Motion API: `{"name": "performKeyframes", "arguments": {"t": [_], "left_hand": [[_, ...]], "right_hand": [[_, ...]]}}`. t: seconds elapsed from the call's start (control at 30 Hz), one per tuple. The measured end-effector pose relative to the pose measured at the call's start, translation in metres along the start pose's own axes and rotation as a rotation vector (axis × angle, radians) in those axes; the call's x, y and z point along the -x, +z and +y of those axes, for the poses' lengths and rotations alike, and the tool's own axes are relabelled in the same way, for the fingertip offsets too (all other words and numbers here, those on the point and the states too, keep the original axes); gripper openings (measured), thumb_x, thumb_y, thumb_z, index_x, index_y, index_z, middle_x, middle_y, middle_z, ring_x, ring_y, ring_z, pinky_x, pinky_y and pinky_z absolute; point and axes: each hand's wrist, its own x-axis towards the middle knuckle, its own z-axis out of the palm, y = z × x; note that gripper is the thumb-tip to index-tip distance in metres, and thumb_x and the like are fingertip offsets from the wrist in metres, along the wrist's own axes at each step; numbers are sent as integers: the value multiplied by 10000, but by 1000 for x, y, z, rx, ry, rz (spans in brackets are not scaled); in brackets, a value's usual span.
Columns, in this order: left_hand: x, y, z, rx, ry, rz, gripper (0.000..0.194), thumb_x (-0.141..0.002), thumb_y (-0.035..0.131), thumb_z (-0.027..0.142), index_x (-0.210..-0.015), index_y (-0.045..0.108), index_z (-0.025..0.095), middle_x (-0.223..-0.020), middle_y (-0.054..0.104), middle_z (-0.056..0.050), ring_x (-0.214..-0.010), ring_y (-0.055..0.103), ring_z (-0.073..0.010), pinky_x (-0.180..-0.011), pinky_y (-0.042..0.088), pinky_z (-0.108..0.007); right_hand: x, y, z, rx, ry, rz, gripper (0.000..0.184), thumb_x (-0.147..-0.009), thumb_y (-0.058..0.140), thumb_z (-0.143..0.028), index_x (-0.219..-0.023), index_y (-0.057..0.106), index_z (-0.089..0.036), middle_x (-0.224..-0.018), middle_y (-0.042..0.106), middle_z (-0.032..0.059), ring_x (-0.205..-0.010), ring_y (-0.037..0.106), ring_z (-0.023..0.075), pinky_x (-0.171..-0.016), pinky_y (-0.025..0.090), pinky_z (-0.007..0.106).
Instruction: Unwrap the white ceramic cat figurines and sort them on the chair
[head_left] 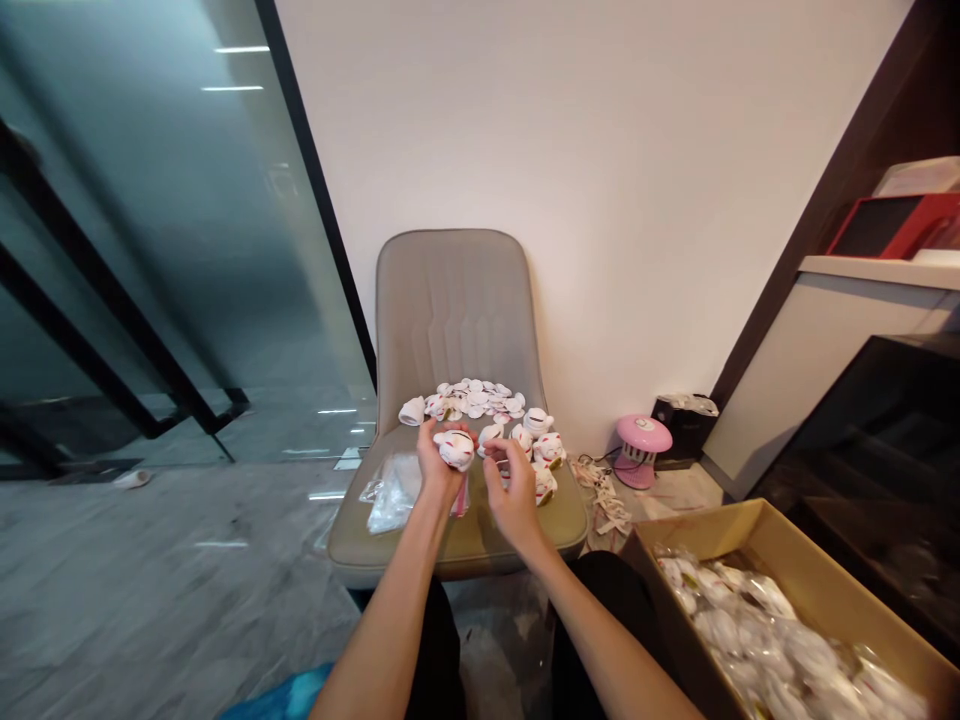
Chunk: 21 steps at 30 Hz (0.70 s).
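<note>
My left hand [439, 462] grips a small white ceramic cat figurine with red markings [455, 450]. A thin pink-red strip [460, 497] shows just below that hand. My right hand [514, 492] is close by, its fingertips pinched together; I cannot tell whether they hold something thin. Several similar cat figurines [544, 450] stand beyond my hands, in front of a heap of white rounded pieces [472, 398]. All of these rest on the seat of a beige upholstered chair [450, 320]. A crumpled clear plastic bag [394, 495] lies on the seat left of my left hand.
At lower right is an open cardboard box [750, 560] full of plastic-wrapped white items. Paper tags [609, 500] lie on the floor beside the chair, near a pink mushroom-shaped lamp [643, 450] and a black box [684, 428]. A glass partition [180, 250] stands left.
</note>
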Motion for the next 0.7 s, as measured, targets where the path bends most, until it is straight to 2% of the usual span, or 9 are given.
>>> {"name": "performKeyframes", "arguments": {"t": [0.1,0.23,0.33,0.43,0.57,0.7], "left_hand": [[2,2,0,87,-108,-24,279,-701,643,446,-657,517,201,-590,605,11,-511,611,-143,-517,481,-253],[-2,-1,-5,118,-160,-37,253,-724,629,426,-678,520,203,-614,615,-7,-527,610,-148,-524,495,-259],[-11,-9,-10,181,-200,55,230,-790,543,413,-750,568,188,-646,632,-28,-580,635,-172,-563,534,-287],[-20,-15,-10,279,-197,135,258,-845,491,394,-870,614,169,-740,671,-52,-686,672,-194,-650,576,-323],[-23,-19,-4,306,-164,125,313,-876,523,411,-1032,629,161,-880,700,-77,-795,685,-219,-698,600,-364],[-28,-22,0,270,-179,101,227,-885,563,321,-1050,615,173,-924,702,-67,-857,681,-201,-767,615,-371]], "right_hand": [[-1,1,-2,-10,0,8,160,-903,593,-293,-1028,692,-277,-1016,663,46,-927,591,234,-862,461,368],[-1,2,-1,1,-22,19,165,-915,574,-282,-1023,696,-266,-1009,677,48,-920,601,228,-854,463,353],[-1,2,3,72,-55,31,169,-930,538,-270,-1023,676,-240,-994,680,51,-901,611,214,-821,475,333],[-1,1,6,144,-87,21,165,-935,510,-245,-1016,651,-213,-973,679,49,-868,621,196,-783,485,309],[-1,-2,9,185,-77,-13,167,-937,493,-219,-997,648,-208,-935,684,39,-832,633,179,-751,488,284],[-1,-6,10,200,-64,-47,174,-920,495,-200,-961,664,-205,-902,693,34,-801,640,174,-735,488,276]]}}
